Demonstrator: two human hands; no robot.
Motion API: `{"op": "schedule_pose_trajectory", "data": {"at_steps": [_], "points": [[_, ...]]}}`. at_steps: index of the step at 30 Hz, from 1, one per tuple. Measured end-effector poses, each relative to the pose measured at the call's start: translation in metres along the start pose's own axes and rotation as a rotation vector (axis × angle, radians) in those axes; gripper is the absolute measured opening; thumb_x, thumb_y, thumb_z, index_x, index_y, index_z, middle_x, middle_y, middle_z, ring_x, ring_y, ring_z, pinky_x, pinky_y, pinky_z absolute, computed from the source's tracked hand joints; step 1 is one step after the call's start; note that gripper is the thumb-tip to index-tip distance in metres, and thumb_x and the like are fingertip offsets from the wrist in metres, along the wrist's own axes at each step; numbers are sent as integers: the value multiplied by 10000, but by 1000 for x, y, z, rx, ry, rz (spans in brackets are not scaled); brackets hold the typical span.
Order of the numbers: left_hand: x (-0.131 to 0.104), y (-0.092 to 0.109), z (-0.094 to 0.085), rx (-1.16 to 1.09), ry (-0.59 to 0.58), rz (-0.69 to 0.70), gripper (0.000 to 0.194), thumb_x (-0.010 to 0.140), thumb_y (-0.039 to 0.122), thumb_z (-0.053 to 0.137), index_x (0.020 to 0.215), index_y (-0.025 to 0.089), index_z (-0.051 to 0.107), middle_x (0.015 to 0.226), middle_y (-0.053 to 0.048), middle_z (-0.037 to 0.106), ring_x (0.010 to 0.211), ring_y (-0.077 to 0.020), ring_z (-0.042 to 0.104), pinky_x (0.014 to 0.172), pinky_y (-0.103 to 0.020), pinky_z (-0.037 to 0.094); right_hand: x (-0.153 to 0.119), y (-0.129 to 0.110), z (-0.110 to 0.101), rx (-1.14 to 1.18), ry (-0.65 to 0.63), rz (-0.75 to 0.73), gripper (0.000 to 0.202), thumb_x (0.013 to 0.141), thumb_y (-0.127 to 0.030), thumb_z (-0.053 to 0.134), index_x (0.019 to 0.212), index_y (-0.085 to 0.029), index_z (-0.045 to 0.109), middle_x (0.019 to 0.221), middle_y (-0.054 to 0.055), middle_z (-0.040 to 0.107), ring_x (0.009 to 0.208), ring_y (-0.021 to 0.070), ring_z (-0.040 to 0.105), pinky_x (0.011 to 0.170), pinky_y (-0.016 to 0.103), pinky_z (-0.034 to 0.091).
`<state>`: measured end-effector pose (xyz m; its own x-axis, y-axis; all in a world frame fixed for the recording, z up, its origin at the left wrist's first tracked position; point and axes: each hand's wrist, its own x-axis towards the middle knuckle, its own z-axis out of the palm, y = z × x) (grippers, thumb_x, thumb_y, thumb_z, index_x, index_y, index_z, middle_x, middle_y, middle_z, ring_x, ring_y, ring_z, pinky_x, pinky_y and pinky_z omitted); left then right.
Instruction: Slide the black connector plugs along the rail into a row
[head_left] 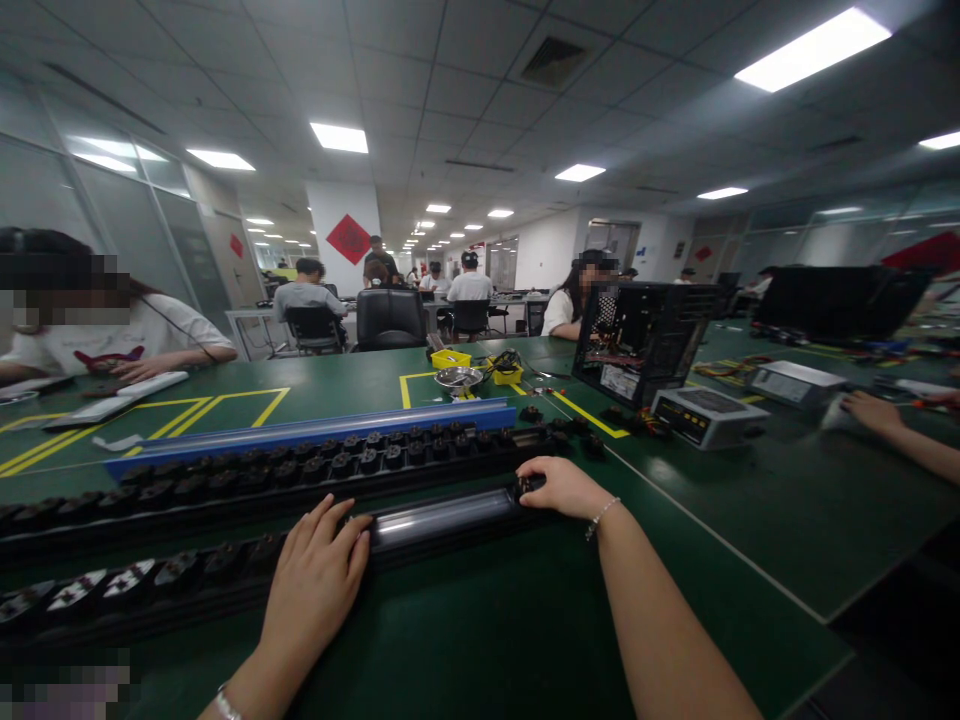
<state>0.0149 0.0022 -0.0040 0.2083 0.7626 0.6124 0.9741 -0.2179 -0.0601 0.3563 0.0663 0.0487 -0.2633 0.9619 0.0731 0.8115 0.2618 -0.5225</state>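
Observation:
A long black rail (442, 522) with a shiny inner channel runs across the green table in front of me. Its left part carries a row of black socket-like modules (176, 572). My left hand (319, 560) lies over the rail beside the last of these, fingers stretched out and slightly apart. At the rail's right end, my right hand (559, 488) pinches a small black socket-like module (525, 487) between thumb and fingers. Whether that module touches the channel, I cannot tell. Just behind lies another black rail (300, 490), filled with similar modules.
Behind the rails lies a blue channel (322, 430). Farther back are a metal bowl (459, 378) and a yellow tray (450, 358). An open computer case (645, 340) and a power supply (705, 417) stand right. Another person's hand (874, 412) reaches in there; a person sits left.

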Motion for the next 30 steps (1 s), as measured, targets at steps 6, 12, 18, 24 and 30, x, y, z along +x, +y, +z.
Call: {"op": "schedule_pose_trajectory", "data": {"at_steps": [6, 12, 18, 24, 30], "points": [[0, 0, 0, 4, -7, 1, 304, 830, 374, 429, 1005, 262, 652, 1177, -53, 597, 1239, -273, 407, 986, -459, 356, -1, 5, -1, 22, 7, 5, 316, 600, -272, 659, 908, -207, 680, 1045, 33, 650, 971, 201, 576, 891, 291, 406], [0, -1, 2, 15, 6, 14, 302, 825, 368, 436, 1010, 258, 649, 1179, -60, 595, 1231, -279, 416, 979, -459, 364, -2, 12, -4, 5, 12, 19, 336, 604, -274, 654, 932, -203, 678, 1048, 39, 649, 967, 202, 580, 880, 289, 414], [-1, -2, 2, 25, 2, 16, 308, 829, 378, 430, 1011, 260, 648, 1174, -61, 597, 1229, -280, 416, 966, -455, 373, -3, 15, -6, 1, 22, 26, 349, 606, -283, 655, 943, -200, 680, 1053, 43, 648, 971, 206, 581, 875, 290, 419], [-1, -1, 1, 3, 1, 7, 317, 825, 384, 434, 1018, 253, 649, 1184, -63, 595, 1232, -276, 416, 981, -452, 358, -4, 21, -7, 9, 37, 40, 382, 612, -288, 657, 980, -185, 668, 1079, 56, 642, 997, 210, 576, 909, 299, 406], [-1, -2, 1, 0, 0, 19, 320, 831, 359, 433, 1053, 245, 633, 1184, -67, 596, 1231, -275, 417, 985, -457, 357, -7, 31, -7, 90, 58, 24, 289, 612, -270, 656, 887, -185, 674, 1224, 68, 567, 1102, 221, 529, 973, 315, 361]]}}
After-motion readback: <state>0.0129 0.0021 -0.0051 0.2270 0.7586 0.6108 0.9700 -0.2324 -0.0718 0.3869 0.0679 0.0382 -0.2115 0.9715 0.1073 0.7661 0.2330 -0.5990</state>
